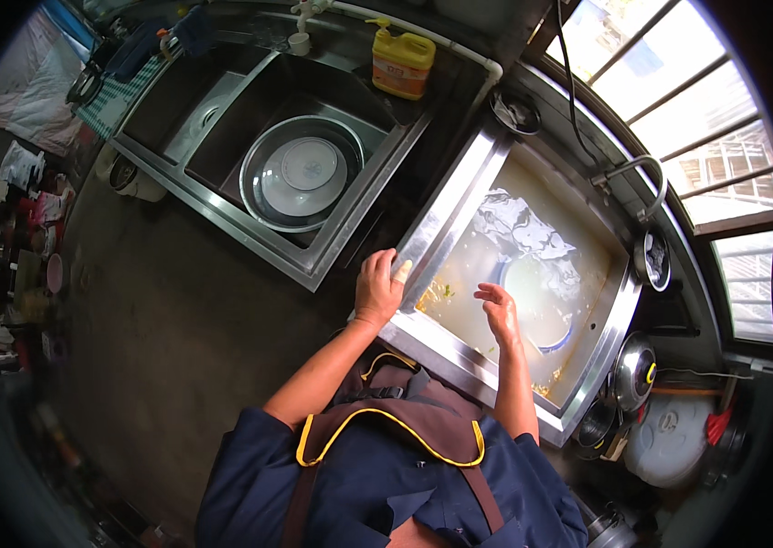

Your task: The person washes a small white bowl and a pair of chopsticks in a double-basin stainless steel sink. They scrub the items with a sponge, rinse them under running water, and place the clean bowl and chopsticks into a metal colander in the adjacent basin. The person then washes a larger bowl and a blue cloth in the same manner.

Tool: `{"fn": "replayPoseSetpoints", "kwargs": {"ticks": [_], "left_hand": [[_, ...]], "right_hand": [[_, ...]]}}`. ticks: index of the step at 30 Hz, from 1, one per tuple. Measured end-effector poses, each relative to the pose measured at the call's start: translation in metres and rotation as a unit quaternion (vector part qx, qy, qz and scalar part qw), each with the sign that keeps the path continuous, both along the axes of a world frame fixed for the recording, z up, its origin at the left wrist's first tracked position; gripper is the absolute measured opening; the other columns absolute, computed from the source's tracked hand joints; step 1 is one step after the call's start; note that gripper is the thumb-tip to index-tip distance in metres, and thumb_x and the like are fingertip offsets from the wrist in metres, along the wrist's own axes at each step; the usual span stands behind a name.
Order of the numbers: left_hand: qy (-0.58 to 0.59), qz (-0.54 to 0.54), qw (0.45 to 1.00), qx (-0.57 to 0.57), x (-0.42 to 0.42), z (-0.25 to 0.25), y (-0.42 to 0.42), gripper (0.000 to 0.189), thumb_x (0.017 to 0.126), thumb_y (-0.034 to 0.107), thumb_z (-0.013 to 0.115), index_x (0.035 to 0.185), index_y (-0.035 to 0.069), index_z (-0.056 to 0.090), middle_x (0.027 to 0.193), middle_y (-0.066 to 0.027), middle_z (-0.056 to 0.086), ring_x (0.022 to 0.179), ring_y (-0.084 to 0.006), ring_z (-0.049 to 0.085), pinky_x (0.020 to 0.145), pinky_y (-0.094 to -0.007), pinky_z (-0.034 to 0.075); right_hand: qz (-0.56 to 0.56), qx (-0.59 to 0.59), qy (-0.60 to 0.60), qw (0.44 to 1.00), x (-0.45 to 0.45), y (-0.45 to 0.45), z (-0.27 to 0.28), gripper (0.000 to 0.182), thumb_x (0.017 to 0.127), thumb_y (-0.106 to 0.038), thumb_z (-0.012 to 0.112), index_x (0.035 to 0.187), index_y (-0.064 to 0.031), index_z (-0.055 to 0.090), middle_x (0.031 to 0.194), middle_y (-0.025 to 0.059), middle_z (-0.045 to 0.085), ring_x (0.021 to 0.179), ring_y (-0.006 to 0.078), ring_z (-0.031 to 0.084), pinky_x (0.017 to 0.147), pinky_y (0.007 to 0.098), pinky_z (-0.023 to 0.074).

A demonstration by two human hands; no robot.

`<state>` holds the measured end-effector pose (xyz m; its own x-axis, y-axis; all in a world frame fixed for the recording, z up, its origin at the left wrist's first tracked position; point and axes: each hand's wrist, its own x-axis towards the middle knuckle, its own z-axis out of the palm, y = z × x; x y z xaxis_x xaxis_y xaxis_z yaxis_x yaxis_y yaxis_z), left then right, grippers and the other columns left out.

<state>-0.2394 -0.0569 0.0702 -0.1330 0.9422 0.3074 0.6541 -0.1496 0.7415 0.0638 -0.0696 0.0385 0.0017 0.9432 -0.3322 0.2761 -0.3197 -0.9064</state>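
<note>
In the head view, a steel sink full of cloudy water lies before me. My left hand rests on its left rim, near the front corner, holding nothing visible. Over the water hangs my right hand, fingers slightly spread and nothing in them. A round pale dish with a blue rim shows partly through the water near that hand; its full shape is hidden. Beyond it, a crumpled silvery sheet floats. Yellowish food scraps drift along the left edge.
Left stands a double steel sink, with a metal basin holding an upturned white bowl. A yellow detergent jug sits behind. A curved faucet and a small metal bowl are right, beside a barred window.
</note>
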Motion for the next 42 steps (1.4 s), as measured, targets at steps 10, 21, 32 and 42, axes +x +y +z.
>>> {"fn": "replayPoseSetpoints", "kwargs": {"ticks": [10,21,32,42], "left_hand": [[0.023,0.013,0.999,-0.031,0.009,-0.004,0.003,0.041,0.097,0.033,0.061,0.121,-0.001,0.059,0.117,-0.0191,0.061,0.109,-0.0385,0.056,0.095,-0.0463,0.046],[0.074,0.023,0.996,-0.041,0.005,0.003,0.006,0.038,0.096,0.036,0.060,0.117,0.004,0.058,0.109,-0.0168,0.063,0.101,-0.0393,0.058,0.086,-0.0473,0.048],[-0.201,-0.012,0.950,-0.239,-0.090,-0.004,0.055,0.036,0.099,0.038,0.058,0.103,0.003,0.065,0.090,-0.0166,0.067,0.082,-0.0345,0.066,0.072,-0.0393,0.050],[-0.043,0.294,0.908,-0.296,-0.346,-0.149,0.211,0.058,0.093,0.042,0.063,0.125,-0.006,0.054,0.127,-0.0289,0.056,0.123,-0.0428,0.051,0.101,-0.0508,0.043]], "right_hand": [[0.040,0.015,-0.148,0.988,0.013,0.063,0.005,0.046,0.086,-0.020,0.062,0.127,0.0017,0.061,0.123,0.0181,0.067,0.113,0.0260,0.065,0.097,0.0358,0.0503],[-0.023,0.044,0.053,0.997,-0.024,0.062,-0.007,0.031,0.093,-0.016,0.063,0.117,0.0041,0.063,0.107,0.0142,0.071,0.099,0.0218,0.068,0.090,0.0334,0.0524],[-0.018,0.208,-0.101,0.973,-0.129,0.131,0.071,0.017,0.092,-0.005,0.061,0.108,-0.0036,0.067,0.099,0.0075,0.070,0.087,0.0172,0.066,0.079,0.0295,0.0524],[0.002,0.273,-0.368,0.889,-0.215,0.205,0.054,0.033,0.080,-0.002,0.064,0.114,-0.0061,0.065,0.124,0.0128,0.063,0.118,0.0348,0.057,0.102,0.0437,0.0442]]}}
